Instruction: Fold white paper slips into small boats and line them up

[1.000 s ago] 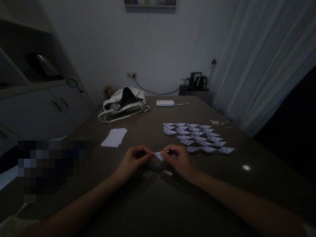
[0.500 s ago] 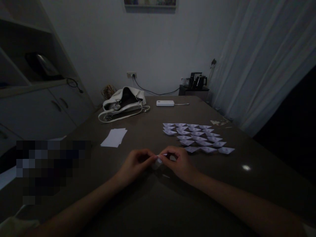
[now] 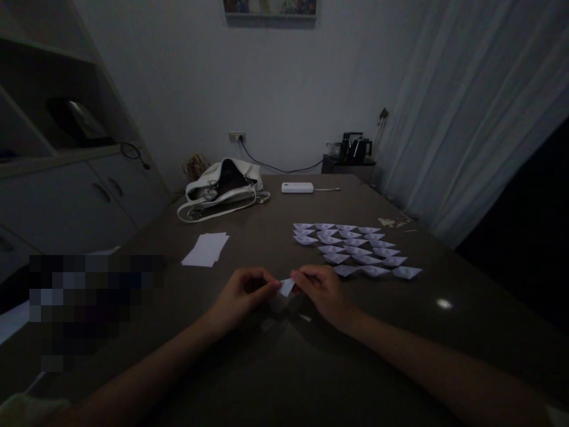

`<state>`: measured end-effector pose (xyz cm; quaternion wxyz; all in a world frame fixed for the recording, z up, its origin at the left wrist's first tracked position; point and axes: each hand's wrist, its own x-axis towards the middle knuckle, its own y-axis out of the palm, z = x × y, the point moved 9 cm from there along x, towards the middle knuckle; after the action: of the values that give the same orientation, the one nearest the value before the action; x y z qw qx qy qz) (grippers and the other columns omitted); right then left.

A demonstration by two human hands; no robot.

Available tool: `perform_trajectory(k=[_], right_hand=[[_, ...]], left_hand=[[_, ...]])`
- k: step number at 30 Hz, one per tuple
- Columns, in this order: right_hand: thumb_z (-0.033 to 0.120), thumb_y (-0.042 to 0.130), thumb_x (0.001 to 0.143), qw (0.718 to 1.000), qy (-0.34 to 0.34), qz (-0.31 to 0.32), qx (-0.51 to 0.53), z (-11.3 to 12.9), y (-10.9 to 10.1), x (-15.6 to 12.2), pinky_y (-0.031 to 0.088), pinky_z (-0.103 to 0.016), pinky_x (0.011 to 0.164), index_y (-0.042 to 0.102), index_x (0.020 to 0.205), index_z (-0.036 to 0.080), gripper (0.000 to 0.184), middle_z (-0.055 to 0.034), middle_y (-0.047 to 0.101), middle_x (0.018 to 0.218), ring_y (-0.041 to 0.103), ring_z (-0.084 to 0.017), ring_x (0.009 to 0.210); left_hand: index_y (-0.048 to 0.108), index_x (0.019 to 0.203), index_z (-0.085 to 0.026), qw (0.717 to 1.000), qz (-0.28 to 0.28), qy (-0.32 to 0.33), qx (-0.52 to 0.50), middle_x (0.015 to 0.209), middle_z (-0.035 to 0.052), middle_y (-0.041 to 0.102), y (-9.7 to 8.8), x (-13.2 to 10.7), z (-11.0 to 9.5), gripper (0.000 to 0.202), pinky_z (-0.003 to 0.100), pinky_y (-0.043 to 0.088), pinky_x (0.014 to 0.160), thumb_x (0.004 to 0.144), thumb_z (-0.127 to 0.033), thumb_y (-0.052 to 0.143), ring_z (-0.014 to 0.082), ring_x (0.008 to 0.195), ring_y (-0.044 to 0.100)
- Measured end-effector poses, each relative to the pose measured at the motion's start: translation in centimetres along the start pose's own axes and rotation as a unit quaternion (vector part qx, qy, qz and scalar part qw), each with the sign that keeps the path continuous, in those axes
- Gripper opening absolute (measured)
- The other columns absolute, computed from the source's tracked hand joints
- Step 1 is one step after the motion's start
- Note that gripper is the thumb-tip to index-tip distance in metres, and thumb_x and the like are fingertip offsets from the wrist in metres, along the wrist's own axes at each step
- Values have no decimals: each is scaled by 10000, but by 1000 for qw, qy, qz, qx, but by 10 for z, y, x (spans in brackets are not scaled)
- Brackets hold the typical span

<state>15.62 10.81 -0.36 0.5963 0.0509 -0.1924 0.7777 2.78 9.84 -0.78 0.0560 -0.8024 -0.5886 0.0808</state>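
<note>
Twenty or so white paper boats (image 3: pixel 358 250) sit in close rows toward the right edge of the table (image 3: pixel 262 234), and I count those as finished. One more is in the works: a small folded piece (image 3: pixel 287 288) held up between both hands, midway between the table's left and right edges and nearer to me than the boats. My left hand (image 3: pixel 242 296) has its left end pinched between thumb and fingers; my right hand (image 3: pixel 326 295) grips the opposite end just as narrowly. From this far off, I make it a compact, pointed shape without the open hull of the others, so I judge it well creased but short of done; I can't tell how many folds remain.

What looks left is the small stack of plain sheets (image 3: pixel 205 249), flat toward the left edge, slightly fanned and unfolded. Its count is beyond me at this angle. A white bag (image 3: pixel 252 172) rests by the far left corner, and a white device (image 3: pixel 297 188) lies near the far edge, both apart from the paper.
</note>
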Motion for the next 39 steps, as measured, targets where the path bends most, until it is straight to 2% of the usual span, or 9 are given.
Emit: perform_trajectory(k=[8,12,19,26,33,36,39], right_hand=[[355,541,855,997,17,24,70,-8,5,1,408,-225,560,632,718,154,259,-9,595,651,550,-118,608],[286,611,798,1000,2,17,24,-5,2,2,413,-231,571,653,736,155,151,-12,619,669,558,-122,616],[256,609,790,999,-7,36,-19,3,7,-1,430,-239,578,668,718,155,137,-20,647,667,573,-129,618],[286,584,812,1000,-1,7,-6,0,1,1,399,-226,539,642,698,156,183,-2,594,621,533,-117,587],[264,573,812,1000,-8,-2,-15,2,-1,2,421,-241,588,633,705,154,165,-9,596,650,543,-127,629],[306,571,824,1000,8,10,5,-2,1,1,416,-231,565,634,734,155,186,-7,591,661,538,-122,621],[349,614,804,997,25,70,8,-5,13,-1,395,-219,537,636,738,150,211,3,585,639,526,-112,587]], left_hand=[[598,681,-128,1000,-7,11,4,566,-19,562,-4,3,1,255,195,379,492,725,-371,663,108,522,511],[592,702,-130,997,5,49,52,620,-6,570,-1,3,-3,232,203,399,523,763,-352,622,123,585,529],[612,751,-128,990,26,83,113,700,17,606,6,0,-11,184,218,423,599,799,-303,581,143,673,563],[623,749,-130,997,3,44,68,667,15,606,-2,1,-4,220,211,410,537,779,-348,608,140,622,558],[610,713,-127,1000,-2,2,24,598,-19,573,-1,4,3,228,199,384,522,747,-350,636,110,556,525],[614,705,-128,1000,-10,2,19,590,-22,562,-3,4,2,249,200,371,516,734,-373,649,111,552,513],[616,692,-127,1000,-21,-2,4,592,-16,571,-6,4,2,286,204,367,509,696,-404,687,116,549,512]])
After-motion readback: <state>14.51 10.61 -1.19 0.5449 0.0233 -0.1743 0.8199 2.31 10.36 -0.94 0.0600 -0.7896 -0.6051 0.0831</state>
